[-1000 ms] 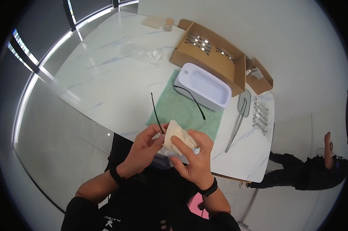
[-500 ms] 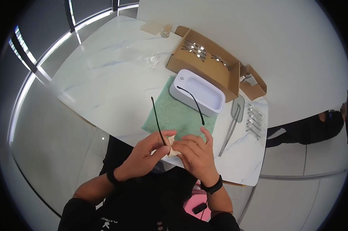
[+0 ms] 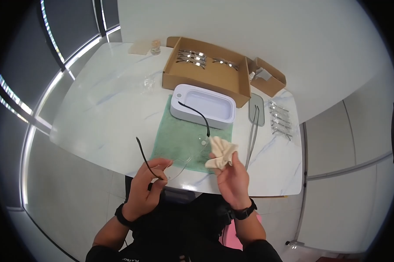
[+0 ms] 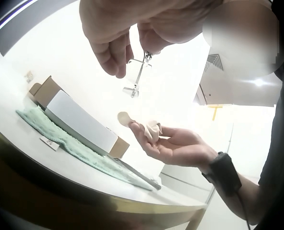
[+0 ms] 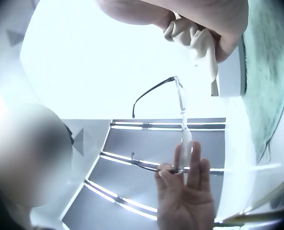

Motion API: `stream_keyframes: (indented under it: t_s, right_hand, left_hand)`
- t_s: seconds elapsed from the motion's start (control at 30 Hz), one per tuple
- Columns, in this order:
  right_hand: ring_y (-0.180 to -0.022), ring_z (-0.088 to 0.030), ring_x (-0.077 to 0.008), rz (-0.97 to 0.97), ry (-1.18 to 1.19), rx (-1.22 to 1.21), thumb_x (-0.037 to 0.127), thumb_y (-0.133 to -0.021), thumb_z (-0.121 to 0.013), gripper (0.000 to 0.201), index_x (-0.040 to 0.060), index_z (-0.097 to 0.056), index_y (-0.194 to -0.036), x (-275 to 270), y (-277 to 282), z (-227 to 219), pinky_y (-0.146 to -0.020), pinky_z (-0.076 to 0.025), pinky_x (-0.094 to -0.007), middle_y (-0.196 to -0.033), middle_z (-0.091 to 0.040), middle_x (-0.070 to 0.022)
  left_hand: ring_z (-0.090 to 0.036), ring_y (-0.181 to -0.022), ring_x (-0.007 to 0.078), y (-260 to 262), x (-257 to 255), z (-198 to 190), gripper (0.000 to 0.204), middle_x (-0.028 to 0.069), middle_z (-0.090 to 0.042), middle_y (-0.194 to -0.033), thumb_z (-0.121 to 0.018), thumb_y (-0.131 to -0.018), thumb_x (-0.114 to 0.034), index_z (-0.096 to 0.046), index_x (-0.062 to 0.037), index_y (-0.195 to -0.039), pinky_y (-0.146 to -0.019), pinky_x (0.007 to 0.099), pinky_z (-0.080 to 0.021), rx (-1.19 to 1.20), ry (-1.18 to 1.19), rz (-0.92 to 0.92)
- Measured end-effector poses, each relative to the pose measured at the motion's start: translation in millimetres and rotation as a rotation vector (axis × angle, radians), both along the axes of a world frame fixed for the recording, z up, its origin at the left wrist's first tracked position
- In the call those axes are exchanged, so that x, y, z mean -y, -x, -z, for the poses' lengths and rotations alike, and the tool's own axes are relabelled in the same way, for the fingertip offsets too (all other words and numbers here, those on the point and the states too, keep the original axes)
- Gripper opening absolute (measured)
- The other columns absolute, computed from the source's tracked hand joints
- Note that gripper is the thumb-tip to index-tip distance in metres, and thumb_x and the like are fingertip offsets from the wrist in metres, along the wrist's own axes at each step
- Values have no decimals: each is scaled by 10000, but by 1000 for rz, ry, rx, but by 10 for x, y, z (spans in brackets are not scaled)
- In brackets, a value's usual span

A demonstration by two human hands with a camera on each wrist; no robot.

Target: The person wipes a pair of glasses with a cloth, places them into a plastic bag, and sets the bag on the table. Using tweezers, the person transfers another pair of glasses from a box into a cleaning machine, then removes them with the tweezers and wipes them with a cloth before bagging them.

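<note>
My left hand (image 3: 145, 192) pinches a pair of eyeglasses (image 3: 194, 110) at one hinge, thumb against fingers. The glasses have clear lenses and dark temples, both unfolded and pointing away over the towel. In the right wrist view the frame (image 5: 154, 87) hangs out sideways from the left hand's fingertips. A crumpled cream cleaning cloth (image 3: 223, 153) is gripped between the thumb and fingers of my right hand (image 3: 234, 185), beside the far lens. From the left wrist view, the cloth (image 4: 153, 132) sits in the upturned right hand, apart from the glasses.
A lavender cleaning tub (image 3: 201, 120) stands on a green towel (image 3: 171, 139). Behind it, a cardboard box (image 3: 214, 83) holds several glasses; a smaller box (image 3: 275, 87) adjoins it. To the right lie long tweezers (image 3: 252, 139) across a grey tray (image 3: 256, 120), and several wrapped glasses (image 3: 280, 120).
My right hand has drawn the cloth off the glasses and moved right with it. The left hand keeps hold of the glasses, now left of the cloth. The head view has shifted.
</note>
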State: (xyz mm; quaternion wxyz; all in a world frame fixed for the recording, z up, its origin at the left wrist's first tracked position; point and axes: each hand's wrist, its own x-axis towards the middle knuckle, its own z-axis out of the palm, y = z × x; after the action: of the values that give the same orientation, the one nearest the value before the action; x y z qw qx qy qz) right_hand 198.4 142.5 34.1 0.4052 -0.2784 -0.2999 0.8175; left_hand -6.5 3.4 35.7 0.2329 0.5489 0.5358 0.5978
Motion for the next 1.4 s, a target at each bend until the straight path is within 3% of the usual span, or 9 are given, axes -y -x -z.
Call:
stream_keyframes:
  t_s: [0.17,0.23,0.37,0.43,0.53,0.73,0.93,1.3,1.4]
  right_hand:
    - [-1323,-464,-287,-156,158,-202,270,-1070,-346,489,-53,-319,-1436,138,180,-86,-1089,-401,-395,-1470,-402,-183]
    - [-1314,-475,-274,-190,-59,-61,233,-1061,-392,481,-61,-321,-1435,150,228,-125,-1074,-410,-367,-1442,-444,-180]
    - [-1177,-580,-196,-172,-31,27,204,-1031,-498,397,-45,-478,-1339,140,312,-21,-961,-473,-308,-1266,-597,-132]
    - [-1017,-629,-148,-107,-108,62,208,-1022,-523,325,-25,-571,-1244,107,324,83,-875,-490,-280,-1114,-660,-93]
    - [-813,-621,-108,-70,-321,212,251,-1017,-540,302,-12,-618,-1142,72,327,183,-757,-487,-249,-917,-678,-47]
    - [-692,-599,-106,-137,-404,496,292,-1028,-516,341,-26,-620,-1094,26,126,143,-664,-474,-245,-815,-644,-38]
    - [-709,-575,-99,-236,-654,755,291,-1012,-536,319,-3,-617,-1104,-234,-233,87,-656,-465,-271,-832,-643,-71]
    - [-748,-551,-76,-59,-569,675,146,-919,-666,405,4,-537,-1276,-525,-694,-294,-702,-477,-269,-949,-617,-10]
    - [-719,-571,-102,-125,-790,1054,82,-849,-725,536,58,-512,-1341,-700,-864,-542,-688,-491,-277,-995,-645,-47]
  left_hand:
    - [-643,-1051,325,-90,-42,-27,128,162,-616,-1204,-594,-822,67,-562,-28,-902,-846,361,-539,-308,51,46]
    - [-643,-1031,325,-104,-50,-16,161,152,-620,-1200,-607,-793,74,-571,-39,-900,-829,360,-543,-399,53,73]
    - [-626,-1071,342,-70,-10,17,190,150,-620,-1212,-627,-756,79,-586,-48,-891,-875,385,-534,-511,68,155]
    - [-618,-1100,348,-92,-29,17,188,155,-617,-1218,-630,-755,78,-589,-48,-888,-894,391,-529,-541,47,185]
    - [-589,-1172,360,-126,-42,-6,191,177,-601,-1264,-623,-766,81,-598,-52,-900,-932,404,-515,-485,73,107]
    - [-629,-1121,381,-135,-12,69,141,231,-589,-1305,-603,-818,82,-601,-37,-894,-919,376,-517,-265,181,96]
    - [-661,-1101,320,-145,-17,124,49,247,-616,-1266,-549,-919,24,-576,15,-879,-903,352,-513,-35,211,90]
    - [-631,-1141,312,-104,59,188,81,250,-618,-1250,-491,-958,10,-545,52,-914,-981,369,-471,162,214,66]
    - [-634,-1124,304,-67,70,168,69,247,-618,-1247,-485,-954,23,-541,52,-926,-988,371,-465,124,225,79]
